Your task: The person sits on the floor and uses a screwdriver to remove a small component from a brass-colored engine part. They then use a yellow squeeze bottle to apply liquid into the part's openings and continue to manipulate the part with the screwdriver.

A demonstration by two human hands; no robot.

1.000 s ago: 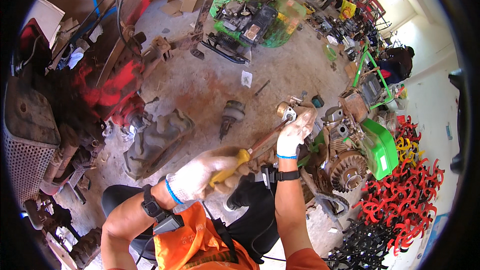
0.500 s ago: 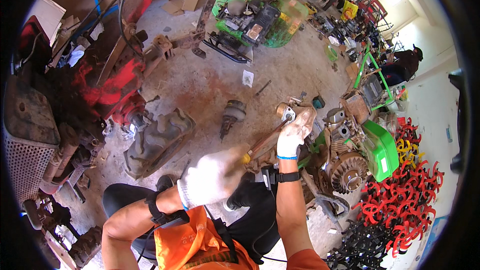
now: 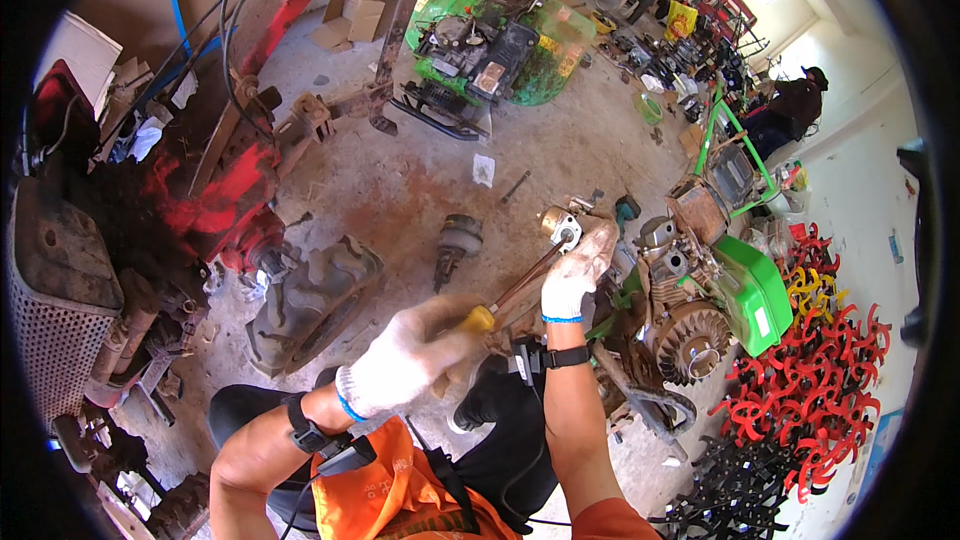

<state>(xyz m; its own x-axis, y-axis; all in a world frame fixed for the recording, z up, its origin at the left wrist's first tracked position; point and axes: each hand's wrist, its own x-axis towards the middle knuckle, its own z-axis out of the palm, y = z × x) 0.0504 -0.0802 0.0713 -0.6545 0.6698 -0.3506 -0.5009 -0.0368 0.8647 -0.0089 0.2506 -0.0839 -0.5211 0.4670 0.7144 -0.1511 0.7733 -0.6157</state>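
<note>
My left hand (image 3: 405,355), in a white work glove, is closed round the yellow handle of a screwdriver (image 3: 480,319). The screwdriver's shaft points up and to the right, and its tip is at the flange of a small brass-coloured carburetor (image 3: 556,225). My right hand (image 3: 582,275), in a stained white glove, grips the carburetor from behind and hides part of it. Just right of that hand, a small engine with a rusty finned flywheel (image 3: 690,345) and a green cover (image 3: 752,295) rests on the floor.
Left of my hands lie a grey metal casing (image 3: 310,305) and a dark cylindrical part (image 3: 457,245). A red machine (image 3: 215,185) stands at the left, a green machine (image 3: 485,50) ahead. Red curved blades (image 3: 800,380) and black parts (image 3: 725,490) are heaped at right. A person (image 3: 790,110) is far right.
My left hand has shifted slightly down-left and turned, so more of the yellow handle shows. The carburetor's flange is more exposed. The whole view has shifted slightly.
</note>
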